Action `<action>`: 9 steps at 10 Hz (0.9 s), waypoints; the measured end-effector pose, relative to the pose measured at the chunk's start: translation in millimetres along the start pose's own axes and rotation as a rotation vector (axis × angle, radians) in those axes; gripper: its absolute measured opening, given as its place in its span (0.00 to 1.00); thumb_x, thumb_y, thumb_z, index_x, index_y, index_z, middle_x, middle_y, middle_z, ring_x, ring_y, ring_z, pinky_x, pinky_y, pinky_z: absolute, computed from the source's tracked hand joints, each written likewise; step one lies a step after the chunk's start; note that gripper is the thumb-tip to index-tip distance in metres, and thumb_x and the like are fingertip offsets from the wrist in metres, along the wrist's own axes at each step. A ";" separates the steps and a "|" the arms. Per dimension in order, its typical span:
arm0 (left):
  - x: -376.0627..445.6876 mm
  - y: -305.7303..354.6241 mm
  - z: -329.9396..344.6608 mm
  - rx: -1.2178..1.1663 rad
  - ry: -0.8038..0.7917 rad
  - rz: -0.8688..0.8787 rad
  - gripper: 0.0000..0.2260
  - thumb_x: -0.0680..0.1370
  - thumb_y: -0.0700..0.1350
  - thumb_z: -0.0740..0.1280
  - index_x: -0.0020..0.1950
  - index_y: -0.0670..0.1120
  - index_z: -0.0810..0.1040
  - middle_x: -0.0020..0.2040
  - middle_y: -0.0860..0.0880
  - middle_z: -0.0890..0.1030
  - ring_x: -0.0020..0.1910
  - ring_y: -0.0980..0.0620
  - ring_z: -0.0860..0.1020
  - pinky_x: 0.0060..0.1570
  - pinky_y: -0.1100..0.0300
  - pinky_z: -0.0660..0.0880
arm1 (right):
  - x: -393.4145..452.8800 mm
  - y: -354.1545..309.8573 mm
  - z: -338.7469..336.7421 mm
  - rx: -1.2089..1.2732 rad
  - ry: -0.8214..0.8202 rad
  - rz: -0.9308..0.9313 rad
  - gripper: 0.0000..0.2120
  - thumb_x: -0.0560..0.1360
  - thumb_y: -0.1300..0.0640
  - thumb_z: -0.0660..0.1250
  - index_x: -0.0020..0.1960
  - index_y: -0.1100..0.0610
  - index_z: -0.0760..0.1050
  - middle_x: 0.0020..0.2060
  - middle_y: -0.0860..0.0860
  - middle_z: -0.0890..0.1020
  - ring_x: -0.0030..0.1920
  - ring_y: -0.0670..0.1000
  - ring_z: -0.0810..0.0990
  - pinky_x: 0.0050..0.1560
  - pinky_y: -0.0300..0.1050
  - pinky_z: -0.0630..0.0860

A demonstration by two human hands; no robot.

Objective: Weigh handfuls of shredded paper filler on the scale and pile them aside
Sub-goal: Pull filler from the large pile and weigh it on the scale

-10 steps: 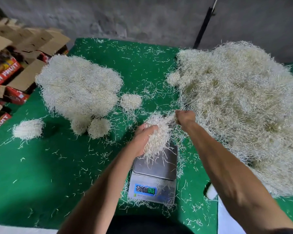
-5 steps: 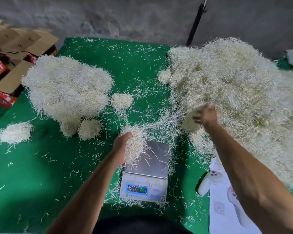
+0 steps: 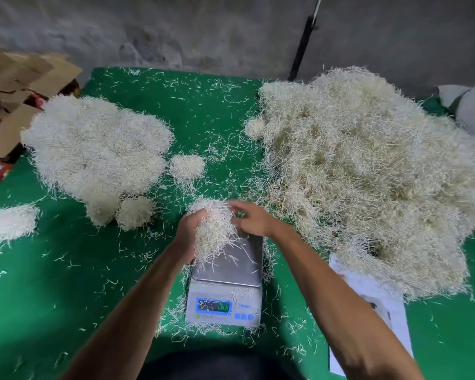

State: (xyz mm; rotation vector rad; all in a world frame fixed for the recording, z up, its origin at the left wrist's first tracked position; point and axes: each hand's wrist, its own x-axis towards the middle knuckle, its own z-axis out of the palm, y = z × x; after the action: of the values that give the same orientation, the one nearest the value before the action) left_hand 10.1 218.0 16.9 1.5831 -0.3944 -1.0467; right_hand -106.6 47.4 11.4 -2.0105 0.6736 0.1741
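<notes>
A handful of shredded paper filler point(image 3: 213, 229) hangs over the far left part of the scale's steel pan point(image 3: 231, 266). My left hand point(image 3: 189, 229) grips it from the left. My right hand point(image 3: 248, 219) touches its right side with curled fingers; whether it pinches strands is unclear. The white digital scale point(image 3: 222, 303) stands on the green table, its blue display lit. A big loose mound of filler point(image 3: 368, 171) fills the right side. A pile of weighed filler point(image 3: 96, 144) lies at the left, with small clumps point(image 3: 187, 167) around it.
Loose strands litter the green table cover point(image 3: 66, 283). A white paper sheet point(image 3: 381, 311) lies at the right of the scale, partly under the mound. Cardboard boxes point(image 3: 17, 86) stand off the table's left edge. A dark pole point(image 3: 302, 48) leans on the grey wall.
My right hand has come back from the big mound to the handful over the scale. The handful in my left hand looks larger than before.
</notes>
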 end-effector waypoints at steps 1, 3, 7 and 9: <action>-4.9 8.2 -18.1 -0.005 0.079 0.015 0.18 0.83 0.51 0.54 0.46 0.53 0.82 0.39 0.64 0.82 0.39 0.73 0.79 0.48 0.64 0.73 | 5.6 5.0 9.2 -0.026 0.060 0.044 0.13 0.83 0.52 0.65 0.42 0.56 0.77 0.38 0.52 0.79 0.37 0.51 0.78 0.47 0.48 0.78; -18.0 20.2 -21.6 0.079 0.169 0.033 0.15 0.87 0.41 0.47 0.55 0.49 0.74 0.30 0.43 0.79 0.29 0.52 0.80 0.24 0.66 0.77 | -2.5 -7.6 -5.8 0.448 0.226 -0.009 0.14 0.75 0.47 0.67 0.37 0.55 0.77 0.33 0.48 0.80 0.34 0.47 0.77 0.54 0.55 0.75; 2.4 28.7 -47.7 -0.399 0.423 -0.291 0.23 0.87 0.51 0.47 0.82 0.46 0.57 0.81 0.40 0.58 0.79 0.38 0.60 0.76 0.43 0.60 | -18.1 6.5 -86.8 0.612 0.739 0.130 0.18 0.83 0.53 0.63 0.35 0.56 0.69 0.27 0.48 0.70 0.26 0.48 0.66 0.27 0.44 0.70; 14.9 11.6 -39.6 -0.461 0.408 -0.293 0.27 0.85 0.58 0.53 0.79 0.44 0.64 0.78 0.37 0.64 0.73 0.37 0.68 0.67 0.48 0.71 | -13.8 16.3 -104.6 0.104 0.648 0.172 0.24 0.88 0.48 0.52 0.71 0.66 0.71 0.66 0.64 0.77 0.65 0.62 0.78 0.70 0.57 0.71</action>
State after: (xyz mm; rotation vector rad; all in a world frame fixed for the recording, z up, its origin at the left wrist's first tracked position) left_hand 52.7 227.9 19.9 1.4046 0.3456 -0.9162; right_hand -142.5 -41.5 58.5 -1.9010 1.2328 -0.4250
